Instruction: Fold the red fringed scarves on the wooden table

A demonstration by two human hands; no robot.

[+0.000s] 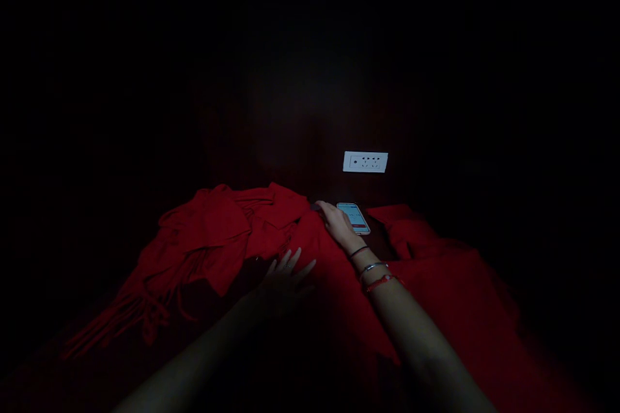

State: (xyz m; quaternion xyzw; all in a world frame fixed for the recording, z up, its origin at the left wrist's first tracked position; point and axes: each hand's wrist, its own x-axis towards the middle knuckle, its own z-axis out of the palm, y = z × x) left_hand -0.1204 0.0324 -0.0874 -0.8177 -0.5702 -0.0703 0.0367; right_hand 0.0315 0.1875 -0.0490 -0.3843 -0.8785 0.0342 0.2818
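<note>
A red fringed cloth (217, 239) lies crumpled across a dark surface, lit dimly. My left hand (285, 274) hovers over or rests at its middle with the fingers spread, holding nothing. My right hand (336, 222) reaches further back, palm down on the far edge of the red cloth, fingers curled over it just left of a lit phone (354, 217). Thin bracelets, one of them red, circle my right wrist (375, 271). Whether the right hand grips the cloth or only presses on it is unclear.
A white wall socket plate (365, 162) sits on the dark wall behind the phone. More red cloth (450, 284) spreads to the right. Fringe strands (121, 322) trail to the lower left. Everything else is in darkness.
</note>
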